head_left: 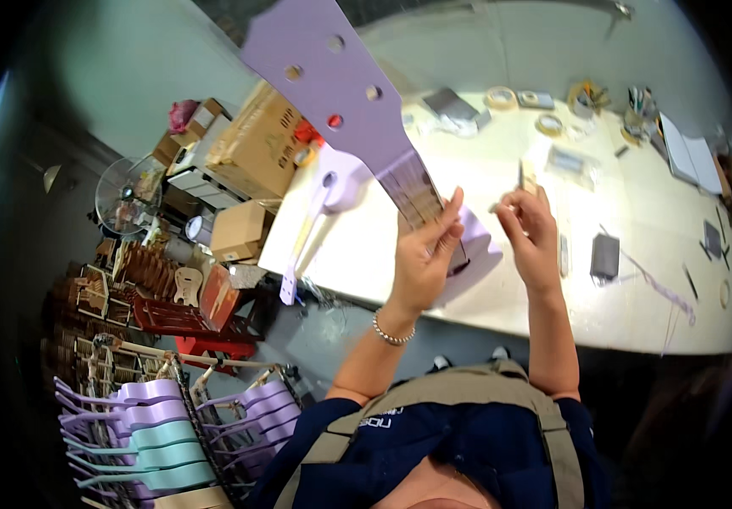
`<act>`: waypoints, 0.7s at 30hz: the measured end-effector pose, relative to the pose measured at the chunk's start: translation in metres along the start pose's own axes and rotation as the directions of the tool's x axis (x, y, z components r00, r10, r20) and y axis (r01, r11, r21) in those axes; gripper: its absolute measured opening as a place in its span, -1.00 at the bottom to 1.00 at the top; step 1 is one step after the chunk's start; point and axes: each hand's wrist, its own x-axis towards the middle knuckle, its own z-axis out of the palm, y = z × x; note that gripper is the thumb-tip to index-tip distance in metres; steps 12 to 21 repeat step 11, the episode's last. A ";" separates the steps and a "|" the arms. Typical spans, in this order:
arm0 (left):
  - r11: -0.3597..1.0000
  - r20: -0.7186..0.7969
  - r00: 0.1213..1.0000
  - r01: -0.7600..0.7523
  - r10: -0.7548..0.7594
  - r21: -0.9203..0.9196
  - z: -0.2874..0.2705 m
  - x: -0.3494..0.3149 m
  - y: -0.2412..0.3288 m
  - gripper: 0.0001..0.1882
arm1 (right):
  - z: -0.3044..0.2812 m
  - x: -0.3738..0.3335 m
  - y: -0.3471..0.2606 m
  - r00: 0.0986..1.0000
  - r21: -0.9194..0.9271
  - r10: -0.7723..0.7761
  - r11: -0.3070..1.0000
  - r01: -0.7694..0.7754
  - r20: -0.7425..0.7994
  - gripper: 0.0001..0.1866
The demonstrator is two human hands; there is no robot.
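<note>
Tape rolls (502,97) and a dark block (604,255) lie on the white surface (637,297) toward 1 o'clock, the lilac guitar neck (340,85) runs off the frame's top at 12, the left hand (424,254) wraps its fretboard, and the right hand (531,233) pinches something too small to identify.

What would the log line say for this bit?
left hand: grips purple guitar neck | right hand: pinches small piece | below: white table

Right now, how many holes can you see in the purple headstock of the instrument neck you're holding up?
4 in the purple headstock: upper right, left, right, lowest. Others may lie beyond the picture's top edge. Left hand grips the neck.
</note>
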 end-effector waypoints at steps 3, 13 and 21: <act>0.937 0.043 0.983 -0.182 0.178 0.298 -0.007 0.003 -0.001 -0.65 | -0.007 0.023 -0.020 0.996 0.128 0.002 0.992 -0.013 0.091 -0.91; 0.941 0.075 0.986 -0.167 0.152 0.296 0.004 -0.004 -0.006 -0.57 | 0.026 0.084 -0.146 0.860 -0.178 -0.457 0.848 0.498 0.228 -0.96; 0.941 0.075 0.986 -0.167 0.152 0.296 0.004 -0.004 -0.006 -0.57 | 0.026 0.084 -0.146 0.860 -0.178 -0.457 0.848 0.498 0.228 -0.96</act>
